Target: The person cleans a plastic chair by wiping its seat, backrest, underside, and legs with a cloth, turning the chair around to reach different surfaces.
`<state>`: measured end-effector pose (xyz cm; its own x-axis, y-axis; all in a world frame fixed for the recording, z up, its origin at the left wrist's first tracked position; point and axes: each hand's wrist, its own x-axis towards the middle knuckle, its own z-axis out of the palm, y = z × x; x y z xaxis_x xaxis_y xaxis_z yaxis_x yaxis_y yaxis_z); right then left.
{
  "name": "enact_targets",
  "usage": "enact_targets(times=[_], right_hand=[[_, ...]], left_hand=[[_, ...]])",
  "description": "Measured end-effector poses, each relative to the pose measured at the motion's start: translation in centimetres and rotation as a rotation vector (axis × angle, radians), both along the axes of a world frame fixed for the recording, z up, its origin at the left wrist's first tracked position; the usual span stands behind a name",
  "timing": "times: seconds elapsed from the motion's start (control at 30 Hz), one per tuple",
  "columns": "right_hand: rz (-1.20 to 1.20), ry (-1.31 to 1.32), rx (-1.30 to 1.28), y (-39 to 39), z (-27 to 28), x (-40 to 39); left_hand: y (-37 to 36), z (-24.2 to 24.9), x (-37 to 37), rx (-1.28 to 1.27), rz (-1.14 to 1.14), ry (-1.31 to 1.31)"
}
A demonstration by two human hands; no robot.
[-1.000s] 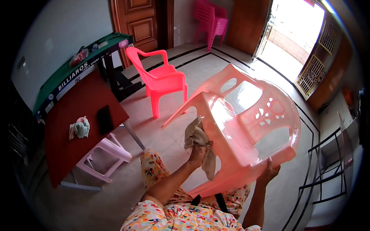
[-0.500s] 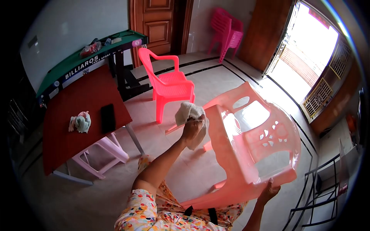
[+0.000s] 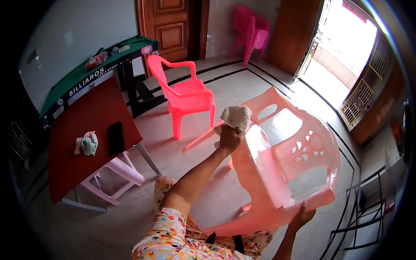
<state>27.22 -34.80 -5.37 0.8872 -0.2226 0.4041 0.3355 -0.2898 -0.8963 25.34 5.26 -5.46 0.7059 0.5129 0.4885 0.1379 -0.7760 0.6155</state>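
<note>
My left hand (image 3: 232,138) is closed around a cream cloth (image 3: 236,117), which bunches up above the fist and hangs down a little behind it. That hand overlaps the near edge of the far armrest on a pale pink plastic chair (image 3: 260,182). The chair leans over in front of me, its cut-out backrest towards the right. My right hand (image 3: 302,215) grips the end of the nearer armrest, low on the right.
A bright pink chair (image 3: 190,93) stands beyond my left hand. On the red table (image 3: 99,112) lie a crumpled cloth (image 3: 88,144) and a black phone (image 3: 115,137). A pink stool (image 3: 117,177) sits beneath. Stacked chairs (image 3: 249,32) stand at the back, near the open doorway (image 3: 336,47).
My left hand has moved right with the cloth, from beside the pale chair to its far armrest. My right hand keeps its hold. The view has shifted slightly.
</note>
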Motion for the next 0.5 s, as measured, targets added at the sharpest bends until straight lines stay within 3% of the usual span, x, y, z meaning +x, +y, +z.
enact_targets(times=[0.03,0.1,0.13,0.2,0.33,0.5], right_hand=[[0.024,-0.001,-0.002,-0.2,-0.2,0.2],[0.019,0.023,0.014,-0.3,-0.2,0.5],[0.015,0.041,0.030,-0.3,-0.1,0.7],[0.017,0.041,0.028,-0.5,-0.2,1.1],[0.043,0.028,0.066,-0.2,0.2,1.0],[0.030,0.025,0.063,-0.9,-0.3,1.7]], left_hand=[[-1.7,0.5,-1.0,-0.004,-0.003,0.007],[-5.7,1.1,-3.1,0.224,0.098,-0.383],[-7.6,1.0,-3.8,0.040,0.015,-0.451],[-11.6,1.3,-5.8,-0.302,-0.153,-0.439],[-19.6,-1.8,-8.6,0.166,-0.130,0.000],[-22.7,-1.7,-12.7,0.110,-0.586,-0.206]])
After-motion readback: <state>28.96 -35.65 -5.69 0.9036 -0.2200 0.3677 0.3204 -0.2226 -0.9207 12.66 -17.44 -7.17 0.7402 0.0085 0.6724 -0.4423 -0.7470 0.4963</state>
